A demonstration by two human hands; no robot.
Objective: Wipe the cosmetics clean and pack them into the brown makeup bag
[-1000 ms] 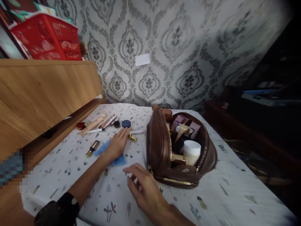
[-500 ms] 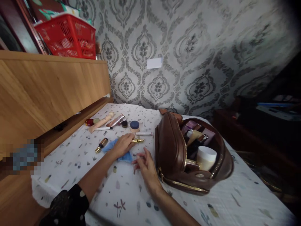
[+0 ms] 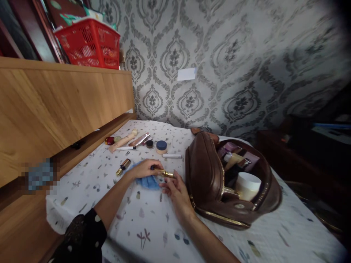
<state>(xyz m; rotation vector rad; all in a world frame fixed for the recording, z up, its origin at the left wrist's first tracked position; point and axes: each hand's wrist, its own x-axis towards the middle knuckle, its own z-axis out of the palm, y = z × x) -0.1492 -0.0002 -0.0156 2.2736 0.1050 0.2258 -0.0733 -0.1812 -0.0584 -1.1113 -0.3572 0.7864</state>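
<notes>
My left hand [image 3: 145, 169] is closed on a small gold cosmetic tube [image 3: 164, 173], held just above a blue cloth [image 3: 149, 181] on the patterned sheet. My right hand [image 3: 175, 188] touches the tube's right end with its fingertips, fingers curled. To the right lies an open brown leather makeup bag [image 3: 204, 175], holding a white jar [image 3: 248, 184] and several other cosmetics.
Loose cosmetics lie on the sheet behind my hands: a gold lipstick [image 3: 123, 166], a white pencil [image 3: 172, 156], a blue-lidded jar [image 3: 161, 146], a small black pot [image 3: 149, 144], a cream brush handle [image 3: 123, 140]. A wooden headboard [image 3: 63, 98] bears a red basket [image 3: 90, 44] at left.
My left hand picked the gold tube up off the sheet and drew it nearer. My right hand moved up from the near sheet to meet it. The view has shifted left.
</notes>
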